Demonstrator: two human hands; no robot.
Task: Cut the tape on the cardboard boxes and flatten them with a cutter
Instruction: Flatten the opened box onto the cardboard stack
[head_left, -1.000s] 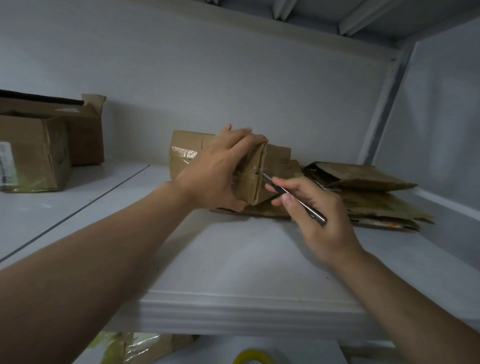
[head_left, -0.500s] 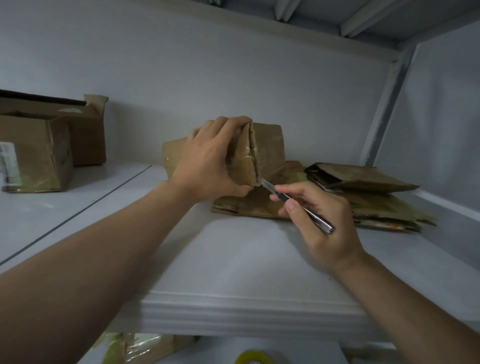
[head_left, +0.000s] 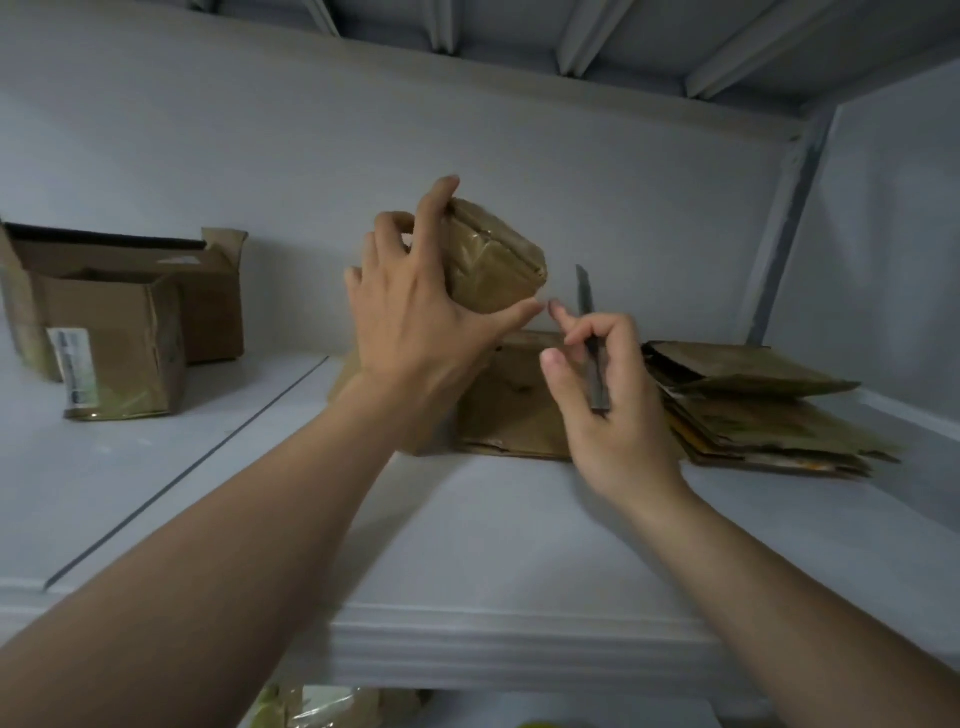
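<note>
Where the cardboard lies: shelf (head_left: 467, 545), likely the work surface.
Flat pile (head_left: 769, 415): at right, probably already done.
Box (head_left: 493, 260): held above the shelf, tilted.
Left hand (head_left: 410, 322): fingers curled round the box, seemingly offering a taped seam.
Right hand (head_left: 613, 405): just beside the box, gripping the cutter (head_left: 596, 374).
Cutter: blade up, clear of the box.

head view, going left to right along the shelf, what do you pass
labelled box → left hand gripping the small taped box → cutter held in the right hand → stack of flattened cardboard
</note>
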